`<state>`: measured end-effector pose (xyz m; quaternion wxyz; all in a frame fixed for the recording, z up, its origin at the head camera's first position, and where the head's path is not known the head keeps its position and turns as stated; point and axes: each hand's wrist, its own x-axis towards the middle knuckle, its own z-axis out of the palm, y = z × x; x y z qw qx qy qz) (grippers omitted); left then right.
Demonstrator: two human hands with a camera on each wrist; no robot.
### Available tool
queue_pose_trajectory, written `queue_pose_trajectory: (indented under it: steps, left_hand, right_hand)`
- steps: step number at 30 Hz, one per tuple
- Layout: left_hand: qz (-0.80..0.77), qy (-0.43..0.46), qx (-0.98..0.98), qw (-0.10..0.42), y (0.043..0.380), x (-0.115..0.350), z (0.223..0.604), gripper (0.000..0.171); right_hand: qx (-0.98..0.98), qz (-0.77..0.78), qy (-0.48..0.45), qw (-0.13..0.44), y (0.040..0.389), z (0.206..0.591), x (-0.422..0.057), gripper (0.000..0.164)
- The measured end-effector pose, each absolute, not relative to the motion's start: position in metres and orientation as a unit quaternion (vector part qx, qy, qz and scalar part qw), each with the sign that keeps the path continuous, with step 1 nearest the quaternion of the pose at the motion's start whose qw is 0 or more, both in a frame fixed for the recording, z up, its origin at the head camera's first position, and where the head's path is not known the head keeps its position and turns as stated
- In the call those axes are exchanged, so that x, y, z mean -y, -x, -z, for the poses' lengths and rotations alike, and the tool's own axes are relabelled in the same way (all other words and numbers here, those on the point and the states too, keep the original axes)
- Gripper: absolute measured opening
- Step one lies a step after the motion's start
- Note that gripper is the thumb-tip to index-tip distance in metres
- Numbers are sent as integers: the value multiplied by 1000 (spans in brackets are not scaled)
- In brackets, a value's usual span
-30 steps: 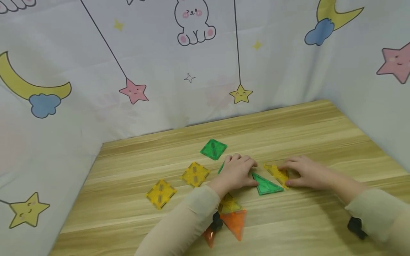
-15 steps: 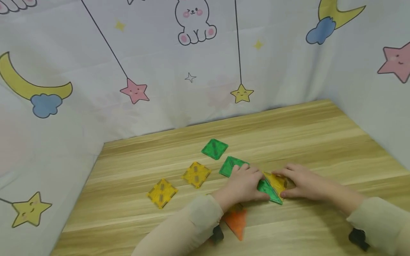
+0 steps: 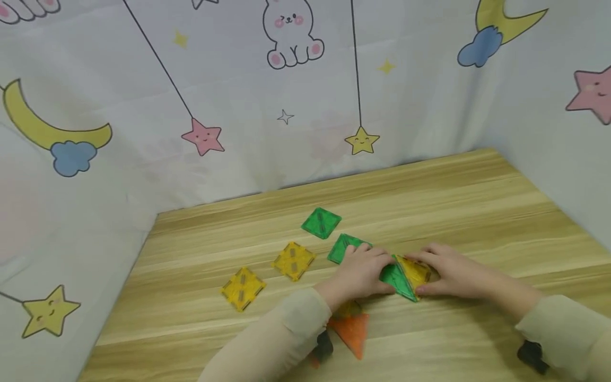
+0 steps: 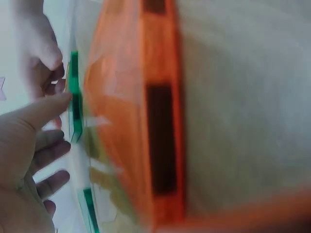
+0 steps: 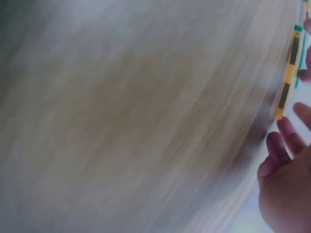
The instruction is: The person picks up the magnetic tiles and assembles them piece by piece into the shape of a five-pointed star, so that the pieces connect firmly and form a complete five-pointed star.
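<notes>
In the head view my left hand [image 3: 358,273] holds a translucent green triangle magnetic tile [image 3: 397,282] by its edges. My right hand [image 3: 451,270] pinches a yellow triangle magnetic tile [image 3: 414,271] between thumb and fingers. The long sides of both triangles lie against each other on the table. Seen from the left wrist, the thumb meets the rim of the green triangle [image 4: 75,104]. From the right wrist, fingertips touch the end of the yellow triangle [image 5: 288,73]. Part of the green triangle is hidden behind the left hand.
Two yellow squares [image 3: 242,289] and a green square [image 3: 321,223] lie leftward and behind. Another green tile [image 3: 341,247] sits partly under the left hand. An orange triangle [image 3: 353,333] is near the left forearm, beside a partly covered yellow piece. Printed cloth [image 3: 238,175] borders the wooden table [image 3: 453,201].
The gap between the green and yellow triangles has closed. My left hand has shifted right and toward the front, uncovering the green tile behind it; the right hand has moved slightly forward toward me.
</notes>
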<state>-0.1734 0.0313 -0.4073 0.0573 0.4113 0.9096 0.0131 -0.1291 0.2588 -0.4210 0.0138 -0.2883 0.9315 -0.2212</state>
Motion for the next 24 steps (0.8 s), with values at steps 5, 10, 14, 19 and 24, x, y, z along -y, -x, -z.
queue_pose_trajectory:
  steps: [5,10,14,19,24]
  left_hand:
    - [-53,-399,-913,68,182,-14,404,51]
    - [-104,-365,-921,86,197,20,401,50]
    - [-155,-330,-926,92,208,59,402,47]
    - [-189,-277,-939,79,217,106,403,39]
    - [-192,-238,-948,90,216,134,404,34]
  right_hand:
    - [-927,193,320,-21,132,426,-251,66]
    - [-927,184,328,-7,135,428,-247,60]
    - [-928,194,319,14,137,426,-250,58]
    - [-930,191,314,16,139,422,-254,57]
    - [-938,179,298,1,144,417,-246,57]
